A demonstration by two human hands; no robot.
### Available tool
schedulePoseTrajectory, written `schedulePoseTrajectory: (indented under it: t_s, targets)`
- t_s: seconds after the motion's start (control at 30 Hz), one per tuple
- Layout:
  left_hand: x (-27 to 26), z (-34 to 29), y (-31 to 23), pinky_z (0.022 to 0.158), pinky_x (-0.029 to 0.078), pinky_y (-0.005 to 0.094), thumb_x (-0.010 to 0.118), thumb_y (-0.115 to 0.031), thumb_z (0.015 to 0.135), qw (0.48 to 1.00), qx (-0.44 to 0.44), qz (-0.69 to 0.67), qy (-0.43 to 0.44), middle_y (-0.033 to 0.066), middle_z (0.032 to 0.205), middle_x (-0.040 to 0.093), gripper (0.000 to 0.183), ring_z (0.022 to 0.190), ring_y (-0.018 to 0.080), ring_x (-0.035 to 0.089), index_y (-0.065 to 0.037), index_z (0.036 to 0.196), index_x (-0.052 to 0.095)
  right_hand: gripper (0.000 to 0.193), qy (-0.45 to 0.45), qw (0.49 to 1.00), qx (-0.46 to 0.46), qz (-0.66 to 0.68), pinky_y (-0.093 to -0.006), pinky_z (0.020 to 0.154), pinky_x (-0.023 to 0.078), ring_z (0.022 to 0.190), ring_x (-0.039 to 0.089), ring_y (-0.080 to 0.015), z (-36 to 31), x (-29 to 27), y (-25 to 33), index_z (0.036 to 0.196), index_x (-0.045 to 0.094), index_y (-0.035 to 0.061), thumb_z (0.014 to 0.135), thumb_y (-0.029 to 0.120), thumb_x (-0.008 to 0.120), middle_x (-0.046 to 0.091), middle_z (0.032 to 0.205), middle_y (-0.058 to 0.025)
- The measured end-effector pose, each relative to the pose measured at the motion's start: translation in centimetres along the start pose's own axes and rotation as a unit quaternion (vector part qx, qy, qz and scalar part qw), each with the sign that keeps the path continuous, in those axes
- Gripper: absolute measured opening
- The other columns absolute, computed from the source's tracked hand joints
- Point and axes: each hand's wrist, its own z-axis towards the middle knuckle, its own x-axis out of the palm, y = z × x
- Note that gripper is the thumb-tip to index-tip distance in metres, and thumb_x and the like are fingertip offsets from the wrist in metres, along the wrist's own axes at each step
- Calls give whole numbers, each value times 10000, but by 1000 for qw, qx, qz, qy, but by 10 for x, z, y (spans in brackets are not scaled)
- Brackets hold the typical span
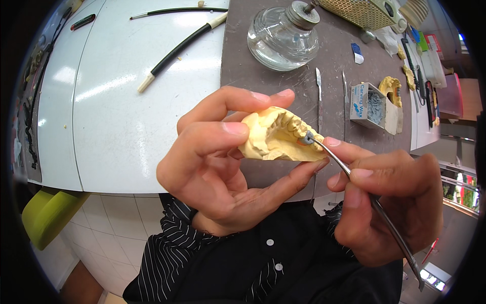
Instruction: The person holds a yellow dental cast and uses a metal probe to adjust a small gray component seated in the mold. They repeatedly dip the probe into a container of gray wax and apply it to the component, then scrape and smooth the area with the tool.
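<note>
In the middle of the frame, the left hand (223, 157) grips a yellow plaster tooth model (276, 137). The right hand (390, 202) pinches a thin metal carving tool (364, 192), its tip touching the teeth. Fingers hide the model's underside.

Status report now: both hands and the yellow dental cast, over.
Left hand grips yellow dental cast. Right hand holds metal carving tool, tip on the cast's teeth. Nothing between tool and cast.
</note>
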Motion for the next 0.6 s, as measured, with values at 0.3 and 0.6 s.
schedulePoseTrajectory:
  t_s: [0.3, 0.6]
  targets:
    - [0, -1, -1, 850, 502, 485, 804, 3, 521, 1000, -6, -2, -3, 219, 1106, 397, 903, 1015, 328, 518, -137, 1189, 213, 158, -12, 999, -30, -26, -308, 692, 537, 787, 640, -285, -3, 2, -7, 879, 430, -59, 750, -74, 519, 538, 729, -157]
    - [1, -2, 1, 860, 494, 493, 801, -8, 537, 1000, -3, -11, -9, 215, 1116, 387, 887, 1008, 318, 519, -143, 1191, 217, 184, -21, 999, -26, 13, -316, 697, 538, 789, 642, -285, 4, 10, 3, 889, 438, -54, 733, -97, 525, 534, 740, -149]
